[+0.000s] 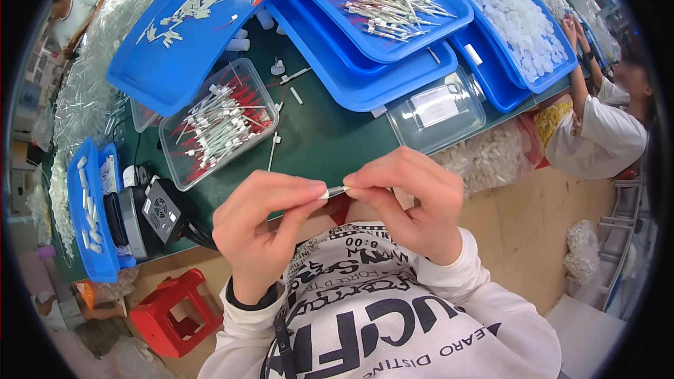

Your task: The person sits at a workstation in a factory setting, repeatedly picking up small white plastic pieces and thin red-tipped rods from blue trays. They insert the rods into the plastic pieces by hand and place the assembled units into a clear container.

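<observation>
Tube (335, 191), small, pale and thin, sat pinched between the fingertips of both hands just above the person's chest, in front of the near edge of the green table (330, 133). The left hand (263, 231) gripped its left end between thumb and forefinger, the other fingers curled under; the right hand (414, 203) closed on its right end the same way, so the fingertips of the two hands nearly met.

At about eleven o'clock from the hands stood a clear plastic tub (217, 123) holding white tubes with red ends. Beyond it, further toward eleven, a blue tray (186, 35) rested tilted, with short white pieces scattered on it. At twelve to one o'clock lay stacked blue trays (365, 14), the top one bearing a heap of thin white-and-red tubes. A clear lidded box (435, 109) sat at one o'clock, near the table edge. Further toward one, another blue tray (516, 28) held small white caps. At nine o'clock stood a small black device (158, 210) and a narrow blue tray (91, 210). A red stool (172, 309) stood at eight o'clock. At two o'clock another person (597, 126) in white reached toward the table.
</observation>
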### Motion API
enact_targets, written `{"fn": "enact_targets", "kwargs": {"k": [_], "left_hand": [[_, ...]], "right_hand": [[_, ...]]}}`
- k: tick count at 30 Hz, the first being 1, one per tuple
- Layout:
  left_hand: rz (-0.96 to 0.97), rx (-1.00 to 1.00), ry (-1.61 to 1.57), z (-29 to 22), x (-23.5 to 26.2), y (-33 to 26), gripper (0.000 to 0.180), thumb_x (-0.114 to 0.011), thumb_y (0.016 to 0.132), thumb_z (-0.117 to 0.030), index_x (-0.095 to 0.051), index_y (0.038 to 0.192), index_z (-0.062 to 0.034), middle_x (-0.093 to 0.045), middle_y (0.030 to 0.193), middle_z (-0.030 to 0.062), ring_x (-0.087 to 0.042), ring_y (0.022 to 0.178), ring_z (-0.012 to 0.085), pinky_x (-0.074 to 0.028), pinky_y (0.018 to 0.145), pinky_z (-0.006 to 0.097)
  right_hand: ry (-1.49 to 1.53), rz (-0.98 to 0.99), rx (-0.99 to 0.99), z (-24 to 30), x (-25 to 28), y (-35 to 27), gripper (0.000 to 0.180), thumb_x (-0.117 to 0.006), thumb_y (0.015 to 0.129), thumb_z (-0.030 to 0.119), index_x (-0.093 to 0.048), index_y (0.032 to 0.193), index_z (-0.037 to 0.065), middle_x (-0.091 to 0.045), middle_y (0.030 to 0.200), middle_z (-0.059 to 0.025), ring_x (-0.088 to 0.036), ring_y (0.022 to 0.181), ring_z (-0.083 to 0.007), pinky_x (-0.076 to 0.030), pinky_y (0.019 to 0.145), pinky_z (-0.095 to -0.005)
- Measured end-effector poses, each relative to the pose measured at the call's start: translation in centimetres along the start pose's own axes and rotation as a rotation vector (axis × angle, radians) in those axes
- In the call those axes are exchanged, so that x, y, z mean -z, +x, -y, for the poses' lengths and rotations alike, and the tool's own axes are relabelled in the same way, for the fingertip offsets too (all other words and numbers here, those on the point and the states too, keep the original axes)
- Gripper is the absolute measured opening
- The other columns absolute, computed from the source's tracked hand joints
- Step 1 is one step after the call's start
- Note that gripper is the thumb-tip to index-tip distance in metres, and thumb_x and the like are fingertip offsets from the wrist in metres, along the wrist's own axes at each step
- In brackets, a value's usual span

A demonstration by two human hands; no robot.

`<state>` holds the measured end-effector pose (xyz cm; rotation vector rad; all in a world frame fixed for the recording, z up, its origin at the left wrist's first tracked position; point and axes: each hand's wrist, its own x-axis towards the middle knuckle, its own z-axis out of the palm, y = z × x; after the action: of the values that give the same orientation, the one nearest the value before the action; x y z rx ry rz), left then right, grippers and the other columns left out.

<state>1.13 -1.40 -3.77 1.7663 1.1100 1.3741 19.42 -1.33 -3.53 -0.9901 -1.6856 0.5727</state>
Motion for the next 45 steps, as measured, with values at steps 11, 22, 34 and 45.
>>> {"fn": "enact_targets", "kwargs": {"k": [11,22,34,45], "left_hand": [[0.008,-0.138,0.086,-0.6,1.8,0.0,0.021,-0.072,0.070,0.012,-0.073,0.087,-0.0002,-0.070,0.081,0.0133,-0.067,0.068,0.0182,-0.050,0.054,0.023],[0.020,-0.114,0.111,0.5,2.3,0.3,0.017,-0.074,0.071,0.007,-0.071,0.086,0.0000,-0.070,0.081,0.0117,-0.066,0.068,0.0185,-0.049,0.057,0.025],[-0.029,0.031,0.684,4.9,5.9,3.1,0.017,-0.070,0.079,-0.006,-0.070,0.096,-0.0013,-0.069,0.093,0.0147,-0.065,0.085,0.0317,-0.051,0.077,0.037],[0.114,0.173,0.799,7.3,6.7,4.1,0.009,-0.070,0.076,-0.006,-0.068,0.083,-0.0003,-0.064,0.081,0.0139,-0.063,0.076,0.0318,-0.049,0.070,0.038]], "right_hand": [[0.235,0.090,-0.172,1.4,0.0,0.7,0.014,-0.075,0.077,0.002,-0.072,0.091,0.002,-0.070,0.080,-0.0084,-0.065,0.064,-0.0152,-0.051,0.056,-0.0250],[0.228,0.159,-0.248,0.3,-1.1,0.8,0.006,-0.069,0.082,0.002,-0.069,0.088,0.000,-0.069,0.078,-0.0089,-0.067,0.066,-0.0181,-0.053,0.059,-0.0272],[-0.129,0.013,-0.118,-6.9,4.5,10.2,0.016,-0.068,0.087,0.014,-0.069,0.095,0.000,-0.070,0.078,-0.0051,-0.063,0.072,-0.0078,-0.049,0.067,-0.0230],[-0.798,0.370,0.151,-13.0,3.9,23.7,0.021,-0.070,0.079,0.022,-0.070,0.094,0.007,-0.071,0.084,-0.0107,-0.067,0.080,-0.0264,-0.052,0.076,-0.0364]]}}
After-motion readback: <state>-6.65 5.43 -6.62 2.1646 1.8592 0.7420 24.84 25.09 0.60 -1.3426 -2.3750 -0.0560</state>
